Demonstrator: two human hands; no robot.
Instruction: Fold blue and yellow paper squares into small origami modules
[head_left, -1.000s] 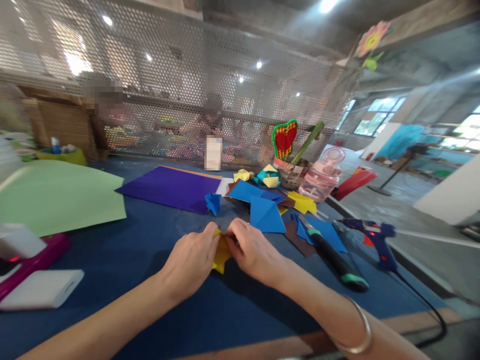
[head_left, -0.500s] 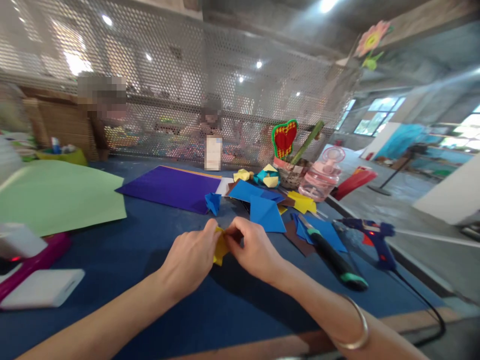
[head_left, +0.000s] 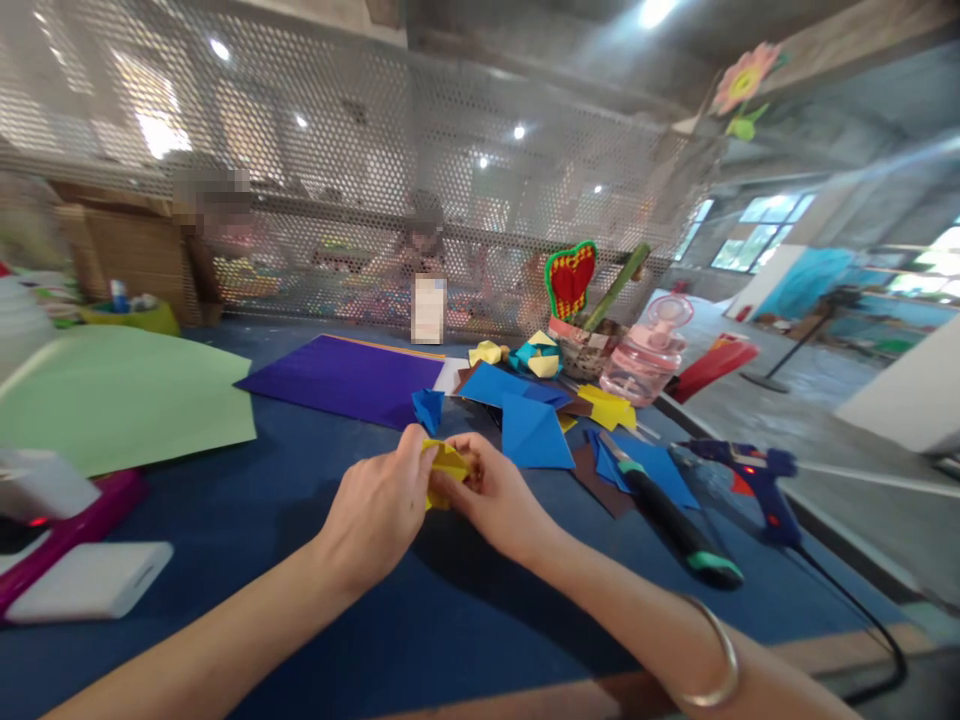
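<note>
A small piece of folded yellow paper point(head_left: 448, 457) is held up between my two hands, above the blue table point(head_left: 360, 640). My left hand point(head_left: 379, 505) pinches its left side, thumb at the top. From the right, my right hand point(head_left: 499, 495) grips it with thumb and fingers; the fingers hide part of the paper. Just beyond the hands stands a small folded blue paper piece point(head_left: 427, 409). Blue paper squares point(head_left: 534, 432) lie right of it, apart from my right hand.
Purple sheets point(head_left: 349, 380) and a pale green sheet point(head_left: 142, 395) lie at the left, with a white block point(head_left: 101, 580) nearer. A black-and-green cutter point(head_left: 675, 530) and a hot glue gun point(head_left: 757, 475) with its cord are at the right. A pink bottle point(head_left: 643, 350) stands behind.
The yellow paper has risen slightly and turned, showing more of its top. My right hand has shifted its grip, its fingers now reaching round the far side.
</note>
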